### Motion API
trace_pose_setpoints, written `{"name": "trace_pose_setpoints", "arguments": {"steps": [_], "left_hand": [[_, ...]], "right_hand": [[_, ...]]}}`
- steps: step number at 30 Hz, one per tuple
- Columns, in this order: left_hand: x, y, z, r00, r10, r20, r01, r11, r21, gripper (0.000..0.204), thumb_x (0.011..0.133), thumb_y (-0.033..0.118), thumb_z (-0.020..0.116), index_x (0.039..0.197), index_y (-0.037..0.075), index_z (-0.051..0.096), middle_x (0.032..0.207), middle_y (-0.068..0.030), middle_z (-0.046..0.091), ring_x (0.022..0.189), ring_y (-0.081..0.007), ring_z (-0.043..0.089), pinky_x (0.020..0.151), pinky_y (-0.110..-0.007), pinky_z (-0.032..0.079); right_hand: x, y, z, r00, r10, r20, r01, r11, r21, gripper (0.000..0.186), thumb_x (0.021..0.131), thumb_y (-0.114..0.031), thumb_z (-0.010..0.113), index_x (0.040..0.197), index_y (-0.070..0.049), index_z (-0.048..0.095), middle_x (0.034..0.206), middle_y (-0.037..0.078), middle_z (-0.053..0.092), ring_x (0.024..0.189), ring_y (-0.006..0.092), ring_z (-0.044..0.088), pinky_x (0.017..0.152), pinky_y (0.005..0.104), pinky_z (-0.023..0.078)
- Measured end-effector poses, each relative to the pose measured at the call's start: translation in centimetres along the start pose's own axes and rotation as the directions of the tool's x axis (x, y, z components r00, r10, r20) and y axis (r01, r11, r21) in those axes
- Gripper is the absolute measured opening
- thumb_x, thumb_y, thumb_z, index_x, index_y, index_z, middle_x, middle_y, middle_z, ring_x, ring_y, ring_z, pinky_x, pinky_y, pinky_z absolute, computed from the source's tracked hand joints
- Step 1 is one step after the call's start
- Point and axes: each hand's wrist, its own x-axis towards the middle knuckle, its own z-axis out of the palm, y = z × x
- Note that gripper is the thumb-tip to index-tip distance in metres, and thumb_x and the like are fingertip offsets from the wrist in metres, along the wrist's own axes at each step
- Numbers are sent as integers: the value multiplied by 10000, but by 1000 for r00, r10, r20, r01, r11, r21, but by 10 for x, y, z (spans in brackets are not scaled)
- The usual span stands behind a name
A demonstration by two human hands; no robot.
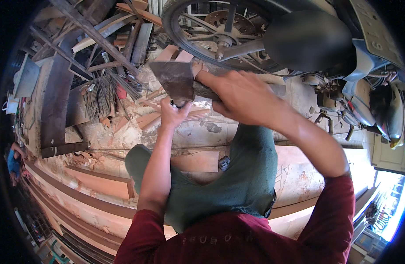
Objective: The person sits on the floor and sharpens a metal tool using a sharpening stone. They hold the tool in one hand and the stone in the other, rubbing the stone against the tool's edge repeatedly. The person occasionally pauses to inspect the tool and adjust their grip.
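Upper centre: right hand point(240, 94) clamped on the broad-headed tool point(172, 77)!
Left hand point(173, 115) curled below, contents unclear; a slip could hit it

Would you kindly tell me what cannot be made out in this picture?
- Head view: what the left hand grips, if anything; the hand and the broad-headed tool hide it.
- Head view: most of the tool's handle; the right hand covers it.
- Head view: the top of the motorcycle wheel; the upper edge cuts it off.
- Head view: the distant person; too small for detail.
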Motion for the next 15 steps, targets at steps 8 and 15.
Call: {"name": "trace_pose_setpoints", "arguments": {"steps": [8, 15], "left_hand": [[22, 8, -37, 914, -231, -332, 230, 972, -44, 156, 768, 92, 736, 763, -6, 615, 647, -26, 619, 533, -125, 566, 540, -291, 467], [25, 16, -31, 787, -531, -314, 416, 833, -364, 166, 836, 128, 716, 787, 6, 616, 599, -31, 580, 476, -104, 535, 402, -252, 361]], "right_hand": [[-52, 117, 122, 971, 204, -122, -166, 950, 266, 635, 730, -284, 759, 1259, 30, 604, 1033, 301, 677, 1022, 449, 650, 938, 512, 497], [-130, 218, 311, 775, 515, 367, -602, 779, 177, 473, 817, -417, 688, 1199, -138, 696, 1144, 212, 699, 1108, 404, 651, 939, 503, 508]]}}
